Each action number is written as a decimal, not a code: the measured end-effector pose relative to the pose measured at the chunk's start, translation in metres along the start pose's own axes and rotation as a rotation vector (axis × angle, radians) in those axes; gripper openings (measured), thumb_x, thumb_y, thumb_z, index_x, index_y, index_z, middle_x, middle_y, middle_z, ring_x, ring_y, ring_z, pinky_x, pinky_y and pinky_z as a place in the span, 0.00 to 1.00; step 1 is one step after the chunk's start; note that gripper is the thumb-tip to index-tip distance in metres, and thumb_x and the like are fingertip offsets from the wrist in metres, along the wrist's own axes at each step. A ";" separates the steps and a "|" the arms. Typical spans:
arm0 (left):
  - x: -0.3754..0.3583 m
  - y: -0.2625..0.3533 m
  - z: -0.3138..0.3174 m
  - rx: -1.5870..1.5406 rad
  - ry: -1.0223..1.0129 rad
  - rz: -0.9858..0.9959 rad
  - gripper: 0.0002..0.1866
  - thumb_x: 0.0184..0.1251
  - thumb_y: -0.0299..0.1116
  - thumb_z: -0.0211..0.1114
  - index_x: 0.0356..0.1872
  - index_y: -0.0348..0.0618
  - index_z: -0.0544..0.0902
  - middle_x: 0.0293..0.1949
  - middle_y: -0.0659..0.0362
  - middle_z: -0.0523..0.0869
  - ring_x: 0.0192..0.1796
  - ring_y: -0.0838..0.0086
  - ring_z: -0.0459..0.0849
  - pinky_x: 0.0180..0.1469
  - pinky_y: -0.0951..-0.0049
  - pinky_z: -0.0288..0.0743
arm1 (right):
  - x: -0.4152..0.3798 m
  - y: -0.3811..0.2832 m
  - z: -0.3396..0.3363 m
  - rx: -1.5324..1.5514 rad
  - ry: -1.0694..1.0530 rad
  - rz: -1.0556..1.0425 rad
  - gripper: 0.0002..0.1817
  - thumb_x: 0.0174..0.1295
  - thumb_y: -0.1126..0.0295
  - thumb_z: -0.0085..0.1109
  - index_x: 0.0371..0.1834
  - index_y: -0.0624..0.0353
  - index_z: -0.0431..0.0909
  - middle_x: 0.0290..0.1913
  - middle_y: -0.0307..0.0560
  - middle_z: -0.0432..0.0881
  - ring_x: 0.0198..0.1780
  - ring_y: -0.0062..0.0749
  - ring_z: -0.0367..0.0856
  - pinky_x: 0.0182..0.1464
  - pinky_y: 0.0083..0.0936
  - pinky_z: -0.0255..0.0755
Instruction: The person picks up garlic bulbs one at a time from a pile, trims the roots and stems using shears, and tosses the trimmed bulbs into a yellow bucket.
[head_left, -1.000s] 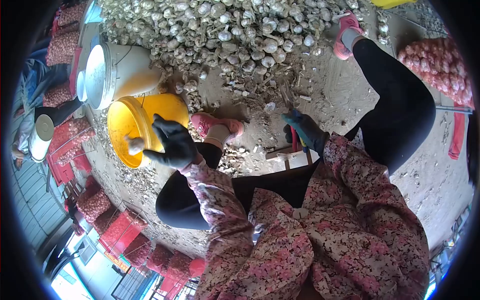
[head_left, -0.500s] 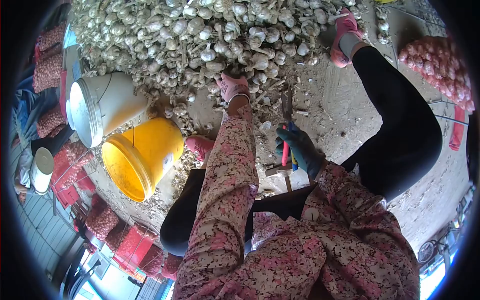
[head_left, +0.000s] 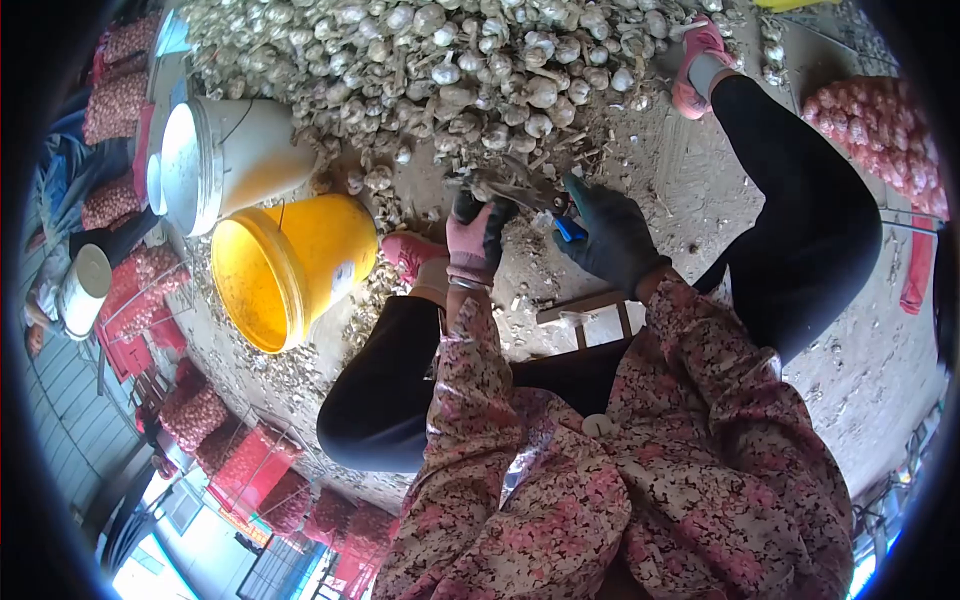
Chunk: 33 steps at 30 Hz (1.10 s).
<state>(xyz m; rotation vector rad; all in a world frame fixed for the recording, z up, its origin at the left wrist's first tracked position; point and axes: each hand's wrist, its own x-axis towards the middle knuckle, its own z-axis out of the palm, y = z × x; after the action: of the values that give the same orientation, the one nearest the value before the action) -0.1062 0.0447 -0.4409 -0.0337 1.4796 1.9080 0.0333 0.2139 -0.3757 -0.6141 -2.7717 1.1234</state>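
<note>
My left hand (head_left: 474, 240), in a pink glove with dark fingers, is closed around garlic (head_left: 490, 183) with brown dry stalks, just in front of the heap. In a dark green-grey glove, my right hand (head_left: 612, 240) grips pruning shears (head_left: 568, 228) with blue on the handles. Their metal blades point left and overlap the stalks in this view. Most of the handles are hidden by the right-hand fingers. Beyond both hands spreads a large heap of garlic bulbs (head_left: 440, 72) on the ground.
To the left, a yellow bucket (head_left: 345, 243) lies tilted with its opening toward me, beside a white bucket (head_left: 262, 158). A red net sack of garlic (head_left: 870, 135) stands at right. More filled sacks (head_left: 192, 415) line the left. Garlic scraps litter the ground around my pink shoes (head_left: 408, 252).
My left hand has drawn back from the heap with garlic in it. The right hand has raised the shears up to it. The view has shifted slightly.
</note>
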 end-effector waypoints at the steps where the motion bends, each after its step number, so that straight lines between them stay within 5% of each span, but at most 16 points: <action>1: -0.010 -0.001 -0.003 0.080 0.045 -0.011 0.20 0.59 0.18 0.65 0.54 0.35 0.76 0.41 0.57 0.85 0.41 0.72 0.85 0.44 0.72 0.81 | 0.000 -0.005 -0.005 -0.104 -0.104 -0.020 0.40 0.50 0.56 0.68 0.65 0.62 0.65 0.41 0.54 0.80 0.42 0.48 0.79 0.45 0.41 0.72; 6: -0.049 0.005 0.008 0.316 0.162 -0.067 0.16 0.59 0.17 0.62 0.50 0.32 0.78 0.41 0.52 0.86 0.44 0.66 0.86 0.47 0.67 0.83 | -0.022 -0.015 -0.005 -0.228 -0.229 -0.072 0.44 0.49 0.53 0.68 0.67 0.62 0.62 0.41 0.55 0.79 0.41 0.49 0.79 0.45 0.41 0.71; 9: -0.053 -0.003 0.005 0.600 0.142 0.046 0.17 0.57 0.22 0.65 0.49 0.34 0.79 0.40 0.55 0.87 0.42 0.69 0.87 0.46 0.69 0.82 | -0.029 -0.021 -0.009 -0.243 -0.367 -0.033 0.44 0.49 0.52 0.68 0.67 0.61 0.61 0.41 0.56 0.79 0.42 0.49 0.79 0.46 0.41 0.71; 11: -0.058 0.011 0.019 0.992 0.173 0.082 0.25 0.48 0.33 0.73 0.51 0.40 0.80 0.40 0.50 0.88 0.42 0.64 0.87 0.46 0.67 0.79 | -0.033 -0.016 -0.006 -0.217 -0.424 -0.005 0.44 0.50 0.52 0.67 0.68 0.60 0.60 0.41 0.57 0.79 0.43 0.50 0.79 0.46 0.41 0.72; 14: -0.060 0.017 0.034 1.136 0.155 0.050 0.26 0.46 0.38 0.74 0.48 0.38 0.80 0.38 0.48 0.87 0.44 0.59 0.87 0.47 0.64 0.79 | -0.040 -0.006 -0.003 -0.168 -0.402 0.029 0.38 0.52 0.55 0.65 0.64 0.59 0.64 0.40 0.58 0.80 0.42 0.51 0.80 0.44 0.43 0.73; 19: -0.065 0.016 0.051 1.094 0.083 -0.025 0.23 0.48 0.30 0.73 0.47 0.36 0.80 0.37 0.53 0.88 0.40 0.67 0.87 0.44 0.70 0.79 | -0.038 0.021 0.007 -0.098 -0.525 0.174 0.22 0.55 0.59 0.60 0.51 0.58 0.73 0.34 0.55 0.82 0.39 0.51 0.82 0.43 0.45 0.74; 21: -0.062 -0.004 0.046 0.375 -0.017 -0.049 0.24 0.49 0.21 0.71 0.51 0.35 0.78 0.42 0.57 0.86 0.40 0.72 0.85 0.45 0.73 0.79 | -0.032 0.037 0.012 -0.127 -0.525 0.273 0.16 0.58 0.63 0.57 0.47 0.58 0.77 0.35 0.57 0.83 0.40 0.52 0.82 0.43 0.45 0.74; 22: -0.060 -0.001 0.055 0.377 -0.028 -0.048 0.24 0.49 0.21 0.71 0.51 0.35 0.78 0.42 0.57 0.86 0.40 0.72 0.85 0.45 0.73 0.79 | -0.027 0.055 0.019 -0.127 -0.516 0.281 0.16 0.58 0.63 0.57 0.47 0.58 0.77 0.35 0.57 0.83 0.40 0.52 0.82 0.43 0.45 0.74; 24: -0.065 0.014 0.072 0.398 -0.293 0.220 0.28 0.50 0.15 0.69 0.56 0.36 0.74 0.47 0.59 0.83 0.43 0.73 0.83 0.46 0.74 0.80 | -0.028 0.085 0.040 -0.335 -0.762 0.403 0.16 0.60 0.63 0.56 0.49 0.57 0.78 0.38 0.59 0.83 0.42 0.52 0.83 0.45 0.44 0.74; 25: -0.064 0.011 0.070 -0.041 -0.301 0.047 0.30 0.53 0.17 0.69 0.59 0.37 0.72 0.48 0.58 0.82 0.46 0.74 0.83 0.47 0.73 0.80 | -0.030 0.088 0.046 -0.312 -0.732 0.429 0.21 0.61 0.59 0.56 0.54 0.58 0.75 0.41 0.59 0.84 0.42 0.51 0.83 0.46 0.42 0.75; 26: -0.058 0.007 0.058 -0.112 -0.260 0.048 0.28 0.56 0.17 0.67 0.60 0.38 0.71 0.47 0.58 0.82 0.46 0.74 0.83 0.45 0.75 0.80 | -0.030 0.074 0.036 -0.322 -0.729 0.420 0.21 0.61 0.59 0.56 0.54 0.58 0.75 0.41 0.59 0.84 0.42 0.51 0.83 0.46 0.42 0.75; 28: -0.055 0.006 0.037 -0.039 -0.177 0.057 0.27 0.59 0.18 0.65 0.61 0.40 0.71 0.48 0.58 0.82 0.45 0.75 0.83 0.42 0.76 0.79 | -0.034 0.040 0.021 0.111 -0.498 0.486 0.28 0.61 0.54 0.58 0.58 0.60 0.71 0.41 0.56 0.84 0.42 0.46 0.84 0.48 0.40 0.75; 29: -0.057 0.008 0.036 0.014 -0.065 0.108 0.19 0.65 0.32 0.66 0.56 0.42 0.76 0.41 0.60 0.82 0.39 0.74 0.82 0.39 0.74 0.77 | -0.037 0.032 0.024 0.291 -0.494 0.570 0.34 0.59 0.51 0.62 0.63 0.61 0.67 0.45 0.55 0.83 0.46 0.43 0.83 0.51 0.35 0.73; 30: -0.051 0.004 0.018 -0.248 -0.075 -0.013 0.15 0.68 0.37 0.63 0.52 0.44 0.78 0.38 0.61 0.83 0.41 0.72 0.82 0.40 0.71 0.78 | -0.045 0.025 0.024 0.290 -0.493 0.562 0.34 0.59 0.51 0.62 0.63 0.61 0.67 0.45 0.55 0.83 0.46 0.43 0.83 0.51 0.35 0.73; 33: -0.054 -0.011 0.009 -0.085 0.090 0.188 0.12 0.71 0.39 0.58 0.48 0.44 0.79 0.39 0.59 0.85 0.42 0.69 0.83 0.43 0.68 0.78 | -0.066 0.006 0.020 0.516 -0.331 0.450 0.34 0.56 0.50 0.66 0.61 0.58 0.70 0.47 0.54 0.82 0.49 0.41 0.81 0.54 0.34 0.72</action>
<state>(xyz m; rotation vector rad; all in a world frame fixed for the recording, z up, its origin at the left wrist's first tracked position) -0.0564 0.0262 -0.4237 -0.0200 1.5052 2.1443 0.0915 0.1782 -0.3901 -1.0863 -2.4553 2.1079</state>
